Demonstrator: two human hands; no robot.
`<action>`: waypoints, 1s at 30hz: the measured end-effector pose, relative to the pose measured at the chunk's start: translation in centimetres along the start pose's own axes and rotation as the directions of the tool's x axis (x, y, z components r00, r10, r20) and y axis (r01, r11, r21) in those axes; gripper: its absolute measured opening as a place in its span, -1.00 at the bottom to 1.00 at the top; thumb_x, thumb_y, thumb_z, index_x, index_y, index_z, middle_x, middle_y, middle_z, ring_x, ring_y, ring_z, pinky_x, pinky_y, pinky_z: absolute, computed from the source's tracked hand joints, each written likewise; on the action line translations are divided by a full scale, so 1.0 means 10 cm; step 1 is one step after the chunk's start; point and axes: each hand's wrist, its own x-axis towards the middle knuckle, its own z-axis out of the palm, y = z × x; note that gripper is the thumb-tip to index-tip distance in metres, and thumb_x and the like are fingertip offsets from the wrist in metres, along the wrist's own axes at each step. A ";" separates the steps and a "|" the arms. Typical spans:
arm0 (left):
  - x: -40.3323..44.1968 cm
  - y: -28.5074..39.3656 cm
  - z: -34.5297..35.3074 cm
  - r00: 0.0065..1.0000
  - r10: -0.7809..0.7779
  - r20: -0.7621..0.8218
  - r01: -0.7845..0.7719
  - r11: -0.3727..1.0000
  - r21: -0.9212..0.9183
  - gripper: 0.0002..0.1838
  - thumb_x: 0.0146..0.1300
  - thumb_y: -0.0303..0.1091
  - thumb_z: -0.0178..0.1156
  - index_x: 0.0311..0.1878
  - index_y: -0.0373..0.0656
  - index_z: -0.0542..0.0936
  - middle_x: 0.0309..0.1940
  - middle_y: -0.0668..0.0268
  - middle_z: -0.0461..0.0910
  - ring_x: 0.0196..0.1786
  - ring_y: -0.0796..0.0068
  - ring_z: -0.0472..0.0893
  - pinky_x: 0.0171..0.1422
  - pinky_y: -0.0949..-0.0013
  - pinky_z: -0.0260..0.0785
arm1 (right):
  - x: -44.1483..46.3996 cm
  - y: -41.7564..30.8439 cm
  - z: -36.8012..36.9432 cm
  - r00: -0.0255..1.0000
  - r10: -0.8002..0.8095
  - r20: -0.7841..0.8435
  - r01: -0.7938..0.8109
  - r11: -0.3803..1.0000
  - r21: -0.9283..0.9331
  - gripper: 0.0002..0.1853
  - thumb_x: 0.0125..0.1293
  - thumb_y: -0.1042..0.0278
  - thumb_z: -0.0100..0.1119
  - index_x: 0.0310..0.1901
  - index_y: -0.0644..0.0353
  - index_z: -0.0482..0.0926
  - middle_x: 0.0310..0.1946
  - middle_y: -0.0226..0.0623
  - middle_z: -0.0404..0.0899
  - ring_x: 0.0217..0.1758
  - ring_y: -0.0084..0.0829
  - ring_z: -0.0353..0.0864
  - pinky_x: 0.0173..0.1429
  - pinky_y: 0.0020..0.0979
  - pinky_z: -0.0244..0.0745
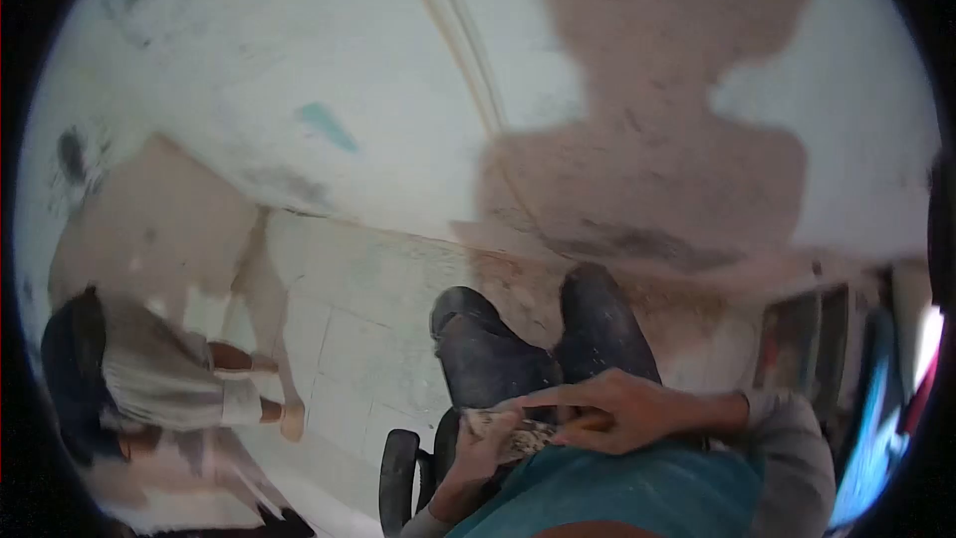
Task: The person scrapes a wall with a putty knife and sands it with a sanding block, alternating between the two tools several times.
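Observation:
In my lap lies a pale, dark-mottled piece whose kind I cannot make out. My left hand is closed on its left end, with the thumb on top. My right hand is wrapped round a tool with an orange-brown handle. Its index finger stretches left along the tool toward my left thumb. The working tip of the tool is too small and blurred to tell. Both hands are close together just in front of my teal top, above my dark trousers.
A black chair armrest is at my left side. Further left, another person in pale shorts is by the wall. A stained white wall with shadows rises ahead over the tiled floor. A frame-like object stands at right.

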 end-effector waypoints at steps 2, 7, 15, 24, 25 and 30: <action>-0.05 0.01 0.03 1.000 -0.014 -0.011 0.014 1.000 0.018 -0.76 0.39 -0.33 0.23 -0.08 -0.35 0.63 -0.25 0.27 0.67 -0.25 0.53 0.67 -0.16 0.39 0.58 | -0.02 0.05 0.03 0.988 -0.127 0.085 0.134 0.988 -0.083 -0.41 0.37 0.31 0.21 0.42 0.01 0.32 -0.66 -0.33 0.49 -0.65 -0.61 0.34 -0.49 -0.52 0.28; -0.08 0.02 0.11 0.987 0.072 -0.142 -0.066 0.997 0.049 -0.70 0.35 -0.26 0.29 -0.08 -0.35 0.63 -0.26 0.25 0.68 -0.27 0.52 0.66 -0.18 0.43 0.56 | -0.05 0.06 0.01 0.996 -0.080 0.034 0.081 0.997 -0.021 -0.42 0.34 0.28 0.24 0.39 0.05 0.36 -0.67 -0.30 0.50 -0.65 -0.60 0.38 -0.48 -0.51 0.32; 0.03 0.40 0.23 0.993 0.057 0.106 -0.093 0.920 0.382 -0.76 0.31 -0.38 0.29 -0.44 -0.31 0.58 -0.48 0.39 0.56 -0.44 0.67 0.45 -0.40 0.49 0.31 | -0.02 0.10 -0.10 0.973 0.094 0.210 -0.046 0.974 -0.222 -0.62 0.38 0.17 0.15 0.07 0.27 0.63 -0.26 0.04 0.69 -0.28 -0.08 0.69 -0.15 -0.18 0.55; 0.29 0.58 0.58 0.834 0.547 -0.075 -0.432 0.730 0.530 -0.60 0.41 -0.11 0.14 0.09 -0.25 0.54 -0.40 0.37 0.50 -0.28 0.57 0.42 -0.11 0.44 0.26 | -0.18 -0.04 -0.73 0.874 -0.316 -0.369 0.031 0.794 -0.607 -0.84 0.28 0.27 0.24 -0.29 0.17 0.70 -0.33 -0.22 0.63 -0.28 -0.17 0.62 -0.18 -0.19 0.48; 0.31 0.57 0.42 0.799 0.587 -0.135 -0.422 0.705 0.569 -0.54 0.44 -0.08 0.09 0.21 -0.24 0.48 -0.37 0.36 0.50 -0.25 0.58 0.43 -0.07 0.45 0.25 | -0.31 -0.23 -0.90 0.738 -0.455 -0.498 -0.032 0.713 -0.700 -0.84 0.26 0.28 0.27 -0.30 0.20 0.68 -0.36 -0.22 0.62 -0.33 -0.23 0.60 -0.21 -0.22 0.47; 0.24 0.63 0.17 0.754 0.644 -0.125 -0.461 0.656 0.598 -0.61 0.46 -0.15 0.09 0.14 -0.28 0.50 -0.44 0.37 0.44 -0.33 0.62 0.37 -0.14 0.48 0.20 | -0.91 -0.90 -1.51 -0.492 -0.768 -0.410 -0.112 0.522 -0.846 -0.86 0.45 0.48 0.09 -0.20 0.38 0.59 -0.35 -0.28 0.63 -0.34 -0.46 0.58 -0.18 -0.44 0.52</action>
